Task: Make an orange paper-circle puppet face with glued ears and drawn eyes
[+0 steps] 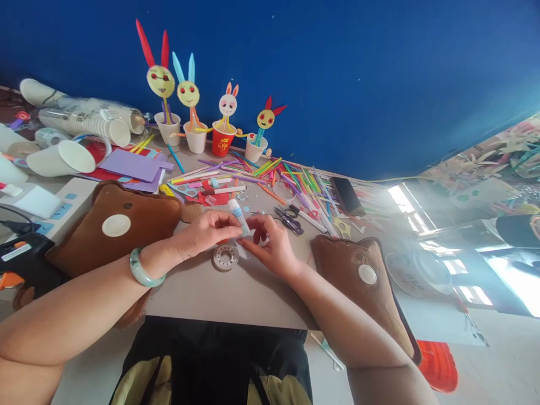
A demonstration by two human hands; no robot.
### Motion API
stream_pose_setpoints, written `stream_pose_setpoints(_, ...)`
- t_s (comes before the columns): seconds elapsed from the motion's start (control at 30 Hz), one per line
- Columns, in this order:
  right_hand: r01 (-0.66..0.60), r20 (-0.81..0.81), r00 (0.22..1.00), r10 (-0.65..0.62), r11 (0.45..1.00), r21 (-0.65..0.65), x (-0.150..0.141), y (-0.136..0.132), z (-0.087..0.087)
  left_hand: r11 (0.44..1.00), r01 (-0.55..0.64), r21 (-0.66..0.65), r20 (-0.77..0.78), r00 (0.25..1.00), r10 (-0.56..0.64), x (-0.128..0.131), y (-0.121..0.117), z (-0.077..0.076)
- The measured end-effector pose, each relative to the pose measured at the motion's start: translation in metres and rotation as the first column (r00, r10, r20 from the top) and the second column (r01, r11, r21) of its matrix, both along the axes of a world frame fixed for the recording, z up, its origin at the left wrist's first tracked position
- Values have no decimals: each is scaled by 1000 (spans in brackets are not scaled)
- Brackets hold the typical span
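Fingers of the left hand [213, 229] are drawn together at thumb and index, their tips angled inward; a sliver of red shows beneath them, but what they pinch, if anything, is too small to tell. The fingers of the right hand [274, 247] are partly curled, with a gap between thumb and index; whether they grip anything cannot be made out. The two sets of fingertips nearly meet above the counter [189, 301].

Both bare forearms reach in from the lower corners, and a smooth, pale green bangle [145, 271] circles the left wrist. A round tape roll [225, 257] with a pale ring-shaped core lies just below the fingertips. Behind them is a glue stick [236, 209], a white cylinder with a blue label; contact with the left fingers is unclear.

Soft brown plush cushions, each with a white disc, flank the hands: one at left [139, 214], one at right [350, 275]. Beyond lie dark-handled scissors [291, 220] and a scatter of thin, bright sticks [304, 188]. Four long-eared figures [188, 93] with round faces stand in cups against a flat blue wall [316, 73].
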State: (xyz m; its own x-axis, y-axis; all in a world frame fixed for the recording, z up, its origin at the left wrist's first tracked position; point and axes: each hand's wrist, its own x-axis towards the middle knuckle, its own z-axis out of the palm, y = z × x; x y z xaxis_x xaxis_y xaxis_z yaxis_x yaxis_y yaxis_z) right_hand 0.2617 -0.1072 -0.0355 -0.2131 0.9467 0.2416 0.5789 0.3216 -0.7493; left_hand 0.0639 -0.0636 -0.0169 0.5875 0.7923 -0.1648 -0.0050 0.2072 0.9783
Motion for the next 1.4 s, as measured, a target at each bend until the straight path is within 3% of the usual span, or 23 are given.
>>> stream_pose_setpoints(0.23,-18,72,997,12,996,82,-2,-1,1,996,36,76,-16,999,-35,0,0,0)
stream_pose_setpoints(0.37,50,54,997,-54,996,70,-1,0,6,996,45,82,-18,999,-44,-1,-3,3)
stream_pose_setpoints(0.5,90,45,994,-95,989,115,1,1,3,999,-7,49,22,1000,6,-2,-4,1)
stream_pose_setpoints(0.73,-8,173,984,-42,960,279,3,-1,-5,984,-96,148,57,994,89,-1,-5,2)
stream_pose_setpoints(1.0,140,85,983,-160,970,200,-3,-5,1,974,-92,207,173,983,56,-2,-8,10)
stream_pose_setpoints(1.3,-48,192,981,-13,950,310,-5,-8,2,980,-87,178,168,984,57,-3,-9,9)
stream_pose_setpoints(1.4,7,138,989,-60,936,351,-7,-10,2,978,-97,187,166,984,66,-3,-10,12)
